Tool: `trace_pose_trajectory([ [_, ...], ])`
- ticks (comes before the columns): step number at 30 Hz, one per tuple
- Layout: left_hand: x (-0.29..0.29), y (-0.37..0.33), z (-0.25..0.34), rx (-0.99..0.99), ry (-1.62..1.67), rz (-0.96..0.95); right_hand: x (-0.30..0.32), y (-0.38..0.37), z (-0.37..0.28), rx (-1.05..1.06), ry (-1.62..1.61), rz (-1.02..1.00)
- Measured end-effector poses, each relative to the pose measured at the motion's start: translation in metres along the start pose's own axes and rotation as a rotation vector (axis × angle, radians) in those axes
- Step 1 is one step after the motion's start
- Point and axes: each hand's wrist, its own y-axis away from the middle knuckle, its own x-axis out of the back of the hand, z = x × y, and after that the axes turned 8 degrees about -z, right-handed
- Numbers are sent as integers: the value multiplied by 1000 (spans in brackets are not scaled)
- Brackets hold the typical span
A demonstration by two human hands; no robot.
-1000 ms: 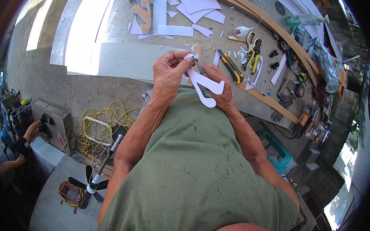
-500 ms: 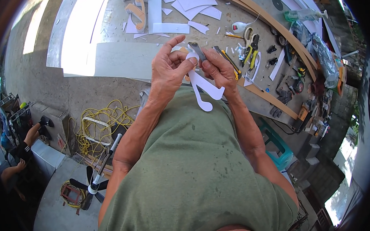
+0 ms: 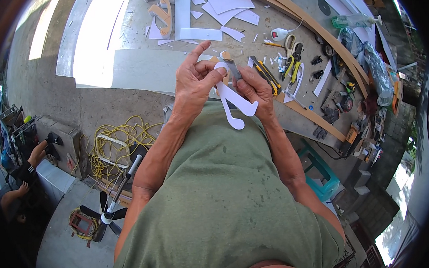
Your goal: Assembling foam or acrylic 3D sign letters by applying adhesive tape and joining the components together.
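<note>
My left hand pinches the upper end of a white curved cutout between thumb and fingers, its index finger stretched out. The cutout has two legs with rounded or hooked ends, which hang toward my green shirt. My right hand is closed around a flat grey strip that looks like a file; its exact kind is unclear. The strip's far end lies against or very near the cutout's edge by my left thumb. A tan and white piece shows just beyond the strip, partly hidden.
On the worktable lie a yellow and black cutter, scissors, yellow-handled pliers, a small white bottle and white sheet scraps. A teal stool stands at right. Yellow cord and another person's arm are at left.
The grey strip and my right hand have shifted slightly toward me along the cutout's edge. A tan and white piece now shows beyond the strip. My left hand keeps its pinch.
</note>
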Motion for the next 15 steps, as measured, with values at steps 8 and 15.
trace_pose_trajectory([
  [8,-4,-1,2,-4,19,8,-2,-7,-2,-170,-150,110],
  [15,1,-1,0,8,18,1,-1,-13,-7,-123,-66,-8],
])
